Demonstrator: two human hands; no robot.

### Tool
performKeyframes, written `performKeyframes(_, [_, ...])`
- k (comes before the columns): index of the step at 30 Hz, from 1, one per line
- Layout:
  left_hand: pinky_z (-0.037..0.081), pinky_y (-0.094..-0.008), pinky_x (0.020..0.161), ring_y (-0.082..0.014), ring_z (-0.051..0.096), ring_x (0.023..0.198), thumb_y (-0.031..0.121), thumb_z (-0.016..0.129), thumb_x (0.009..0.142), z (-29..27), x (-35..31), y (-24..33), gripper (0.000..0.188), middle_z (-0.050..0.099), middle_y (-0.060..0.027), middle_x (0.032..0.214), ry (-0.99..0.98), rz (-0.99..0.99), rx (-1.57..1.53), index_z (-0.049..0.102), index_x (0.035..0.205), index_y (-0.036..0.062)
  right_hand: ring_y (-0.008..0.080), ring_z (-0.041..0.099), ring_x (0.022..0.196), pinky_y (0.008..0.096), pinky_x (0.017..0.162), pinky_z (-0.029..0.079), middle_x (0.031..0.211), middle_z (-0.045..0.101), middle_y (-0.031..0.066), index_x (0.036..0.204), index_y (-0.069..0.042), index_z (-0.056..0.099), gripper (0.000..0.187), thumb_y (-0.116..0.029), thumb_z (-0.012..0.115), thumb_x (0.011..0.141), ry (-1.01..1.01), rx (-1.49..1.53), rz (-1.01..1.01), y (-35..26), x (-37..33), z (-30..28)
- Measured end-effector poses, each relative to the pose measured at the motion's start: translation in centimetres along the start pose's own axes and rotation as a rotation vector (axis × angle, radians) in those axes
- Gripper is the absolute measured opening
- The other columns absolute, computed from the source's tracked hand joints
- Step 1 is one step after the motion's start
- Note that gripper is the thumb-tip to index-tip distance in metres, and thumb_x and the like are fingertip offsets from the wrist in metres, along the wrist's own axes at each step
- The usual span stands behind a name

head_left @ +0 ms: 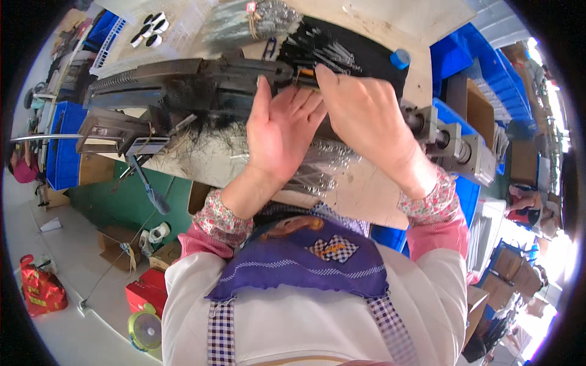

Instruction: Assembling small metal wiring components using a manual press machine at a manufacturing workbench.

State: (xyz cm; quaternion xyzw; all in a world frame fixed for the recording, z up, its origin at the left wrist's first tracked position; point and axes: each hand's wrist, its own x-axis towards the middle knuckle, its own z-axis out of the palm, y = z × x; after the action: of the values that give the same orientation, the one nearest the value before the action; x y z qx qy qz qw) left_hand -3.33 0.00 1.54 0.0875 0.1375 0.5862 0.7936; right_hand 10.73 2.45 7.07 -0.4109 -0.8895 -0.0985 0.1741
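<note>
In the head view, the long, black metal machine body with a narrow jointed end (pixel 238 79) lies across the counter (pixel 378 198) just ahead of both hands; it looks heavy and rigid, better steadied by its solid flank than lifted. At its right end shows a slim dark part with a small orange patch (pixel 307 73), probably light and stiff, suited to a fingertip pinch along its edges. The left hand (pixel 282 125) is spread wide, palm up, thumb apart, its fingertips reaching this end; the right hand (pixel 366 113) is curled over beside it, and whether it pinches anything cannot be told. Beyond, thin, straight, silvery pieces (pixel 336 55) lie scattered on a matte black cloth (pixel 381 76); they look light, smooth and slippery, perhaps easy to bend, so a grip near mid-length should suit. Below the wrists, glossy, clear-wrapped slender pieces (pixel 314 177) catch the light, their covering likely soft and slick. A short, blue, round plastic object (pixel 400 59) stands at the cloth's far corner.
</note>
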Motion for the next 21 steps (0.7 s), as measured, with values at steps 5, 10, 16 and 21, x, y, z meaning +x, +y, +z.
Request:
performKeyframes(5, [0.033,-0.0397,0.107,-0.026,0.05,0.112,0.046,0.037,0.099,1.7,0.3,0.7,0.05,0.055,-0.0126,0.11,0.102,-0.053,0.089,0.05,0.104,-0.0022,0.0241,0.066,0.059,0.032,0.049,0.051,0.06,0.059,0.0061,0.084,0.0,0.056,0.015,-0.006,0.06,0.071,0.08,-0.101,-0.125,0.8,-0.2,0.7])
performKeyframes(10, [0.036,-0.0366,0.104,-0.0207,0.051,0.111,0.031,0.048,0.098,-1.2,0.5,-0.5,0.031,0.057,-0.0082,0.115,0.065,0.002,0.204,0.054,0.109,0.0023,0.0293,0.065,0.07,0.0378,0.057,0.051,0.072,0.061,0.0134,0.098,-0.003,0.05,0.022,-0.006,0.06,0.079,-0.116,0.249,0.055,0.7,-4.3,-0.6])
performKeyframes(16, [0.038,-0.0363,0.103,-0.0228,0.051,0.114,0.021,0.058,0.093,-2.9,0.2,-5.2,0.026,0.058,-0.0105,0.115,0.188,-0.098,0.141,0.055,0.112,0.0033,0.0302,0.064,0.075,0.0411,0.064,0.052,0.081,0.063,0.0111,0.099,-0.007,0.056,0.018,-0.009,0.055,0.082,-0.535,0.377,0.113,-1.3,-13.9,5.0])
performKeyframes(21, [0.034,-0.039,0.109,-0.0267,0.046,0.127,0.015,0.055,0.093,-2.2,-5.4,-1.3,0.043,0.051,-0.0151,0.133,0.005,-0.173,0.284,0.047,0.132,-0.0001,0.0301,0.065,0.074,0.0398,0.063,0.052,0.082,0.065,0.011,0.09,-0.004,0.059,0.01,-0.008,0.058,0.081,-0.321,0.471,0.128,-1.0,-15.4,7.1])
